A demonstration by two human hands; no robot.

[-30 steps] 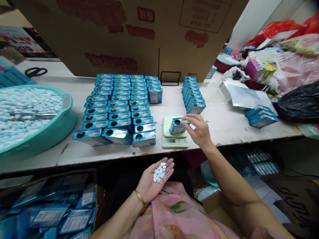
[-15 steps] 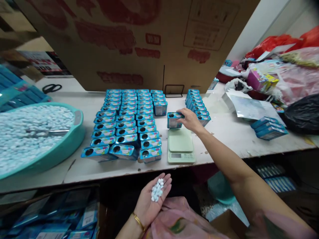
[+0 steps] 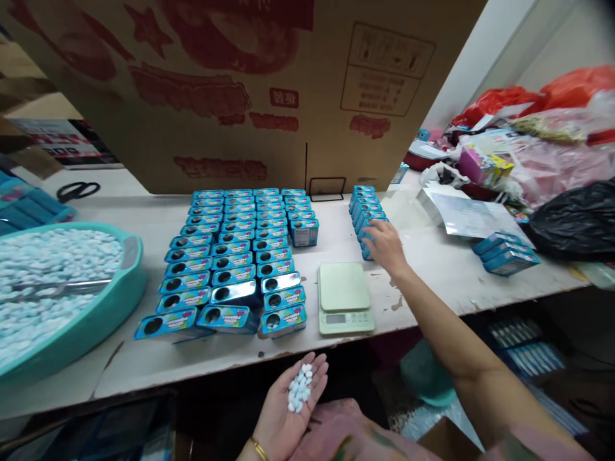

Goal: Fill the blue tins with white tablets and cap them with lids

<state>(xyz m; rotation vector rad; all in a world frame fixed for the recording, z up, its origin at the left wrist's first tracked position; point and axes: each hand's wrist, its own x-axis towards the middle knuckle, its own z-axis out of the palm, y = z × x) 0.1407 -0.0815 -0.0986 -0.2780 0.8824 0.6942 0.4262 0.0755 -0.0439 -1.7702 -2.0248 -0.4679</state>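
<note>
Palm up below the table edge, my left hand (image 3: 298, 398) holds a small heap of pale blue and white candies (image 3: 300, 388). My right hand (image 3: 383, 244) is at the near end of a short row of blue tins (image 3: 366, 206), its fingers touching or around the nearest one. A pale green scale (image 3: 344, 289) stands at the table's front edge with nothing on its plate. Left of it are several rows of upright blue tins (image 3: 233, 275) with dark round openings on top.
A teal basin (image 3: 132, 272) of candies with a metal scoop (image 3: 57, 289) is at the left. Black scissors (image 3: 77, 191) lie behind it. A large cardboard box (image 3: 269, 147) stands at the back. Bags (image 3: 571, 202) and stacked blue tins (image 3: 507, 255) are at the right.
My right hand has moved right with the tin from above the scale to the short row. The view has shifted slightly. My left hand still holds the candies.
</note>
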